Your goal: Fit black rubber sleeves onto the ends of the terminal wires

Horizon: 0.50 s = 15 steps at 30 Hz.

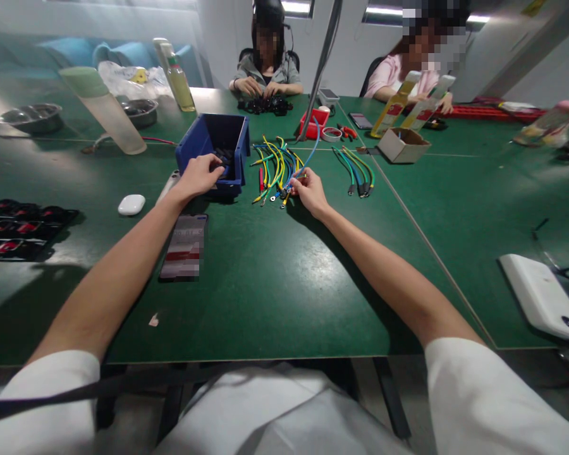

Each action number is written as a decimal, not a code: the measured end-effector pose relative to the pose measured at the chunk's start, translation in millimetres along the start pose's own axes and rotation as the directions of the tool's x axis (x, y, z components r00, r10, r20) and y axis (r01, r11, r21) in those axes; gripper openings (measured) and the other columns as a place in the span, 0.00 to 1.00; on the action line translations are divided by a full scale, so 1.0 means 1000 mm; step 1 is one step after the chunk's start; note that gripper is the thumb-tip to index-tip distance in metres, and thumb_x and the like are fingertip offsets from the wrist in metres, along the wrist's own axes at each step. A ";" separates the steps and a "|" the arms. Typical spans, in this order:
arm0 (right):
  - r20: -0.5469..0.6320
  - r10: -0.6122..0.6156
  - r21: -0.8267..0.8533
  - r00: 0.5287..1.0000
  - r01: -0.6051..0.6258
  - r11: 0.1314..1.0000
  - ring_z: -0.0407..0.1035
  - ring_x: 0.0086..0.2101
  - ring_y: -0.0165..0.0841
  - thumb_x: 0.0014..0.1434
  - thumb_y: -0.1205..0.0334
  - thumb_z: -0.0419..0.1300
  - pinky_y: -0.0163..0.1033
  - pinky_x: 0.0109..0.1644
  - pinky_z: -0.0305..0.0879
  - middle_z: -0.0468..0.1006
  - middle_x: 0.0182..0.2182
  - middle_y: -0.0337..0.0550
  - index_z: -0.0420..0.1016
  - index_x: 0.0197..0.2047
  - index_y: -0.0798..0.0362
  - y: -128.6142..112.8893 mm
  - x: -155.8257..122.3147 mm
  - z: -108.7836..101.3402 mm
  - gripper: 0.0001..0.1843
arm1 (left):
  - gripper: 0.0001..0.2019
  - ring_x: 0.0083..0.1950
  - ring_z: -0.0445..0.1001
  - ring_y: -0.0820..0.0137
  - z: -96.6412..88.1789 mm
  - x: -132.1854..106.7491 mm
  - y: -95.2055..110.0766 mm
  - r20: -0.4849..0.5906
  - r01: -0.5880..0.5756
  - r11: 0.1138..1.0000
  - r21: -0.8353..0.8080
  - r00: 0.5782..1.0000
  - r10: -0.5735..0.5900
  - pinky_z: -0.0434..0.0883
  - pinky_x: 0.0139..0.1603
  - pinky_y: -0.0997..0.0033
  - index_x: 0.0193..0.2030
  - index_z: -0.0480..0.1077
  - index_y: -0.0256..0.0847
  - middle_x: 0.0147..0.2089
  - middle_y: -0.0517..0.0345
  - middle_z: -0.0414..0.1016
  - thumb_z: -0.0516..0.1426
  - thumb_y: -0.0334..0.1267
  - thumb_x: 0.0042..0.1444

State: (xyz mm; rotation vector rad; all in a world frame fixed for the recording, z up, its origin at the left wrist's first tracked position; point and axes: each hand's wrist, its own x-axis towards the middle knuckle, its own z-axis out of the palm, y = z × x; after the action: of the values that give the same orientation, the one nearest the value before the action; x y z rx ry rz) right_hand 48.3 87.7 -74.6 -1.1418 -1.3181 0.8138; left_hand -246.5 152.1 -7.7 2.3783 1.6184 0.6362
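My left hand [200, 177] reaches over the front wall of a blue plastic bin [237, 183]. Its thumb and forefinger look slightly apart near small dark pieces [224, 155] inside; the other fingers are hard to make out. In the fingertips of my right hand [310, 191] a blue wire [315, 148] is pinched, its upper length curving up above the table. Beside that hand lies a loose pile of yellow, green and blue wires [277, 164], several with metal ring terminals. Farther right, a smaller bunch of green, yellow and blue wires [358, 169] shows dark sleeves near its terminals.
On the green table [284, 284] are a phone [184, 246], a white case [131, 205], a frosted bottle [107, 114], a small cardboard box [403, 145] and a white power bank-like device [543, 297]. A grey cable [322, 63] hangs down ahead. Two people sit across.
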 end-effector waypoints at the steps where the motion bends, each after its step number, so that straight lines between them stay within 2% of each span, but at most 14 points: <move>1: -0.001 0.001 0.011 1.000 -0.001 1.000 0.68 0.24 0.27 0.56 0.60 0.60 0.36 0.30 0.66 0.72 0.24 0.34 0.63 0.38 0.49 0.001 0.000 0.000 0.09 | 0.19 0.48 0.71 0.60 0.000 0.000 0.000 -0.003 0.001 1.000 -0.007 1.000 -0.001 0.66 0.53 0.62 0.51 0.73 0.33 0.50 0.45 0.75 0.54 0.43 0.57; 6: 0.009 0.003 0.002 1.000 -0.003 1.000 0.69 0.24 0.28 0.55 0.59 0.61 0.36 0.28 0.66 0.73 0.25 0.35 0.63 0.37 0.48 0.002 0.000 0.000 0.10 | 0.17 0.45 0.72 0.59 0.001 0.002 -0.001 -0.023 0.013 1.000 -0.017 1.000 -0.013 0.67 0.50 0.63 0.47 0.76 0.35 0.46 0.47 0.78 0.55 0.43 0.57; 15: -0.014 -0.079 -0.074 0.997 0.078 0.994 0.70 0.26 0.29 0.54 0.62 0.60 0.40 0.32 0.68 0.74 0.25 0.36 0.65 0.36 0.49 0.014 0.005 -0.004 0.07 | 0.16 0.40 0.72 0.62 -0.002 0.003 -0.003 -0.010 0.004 0.996 -0.086 1.000 -0.005 0.66 0.44 0.67 0.42 0.78 0.38 0.40 0.50 0.79 0.56 0.45 0.55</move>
State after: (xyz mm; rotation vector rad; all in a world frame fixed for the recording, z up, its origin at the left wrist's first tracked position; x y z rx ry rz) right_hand 55.1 95.6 -85.5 -1.1443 -1.3794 0.7020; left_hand -249.0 155.6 -6.4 2.3135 1.5677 0.7032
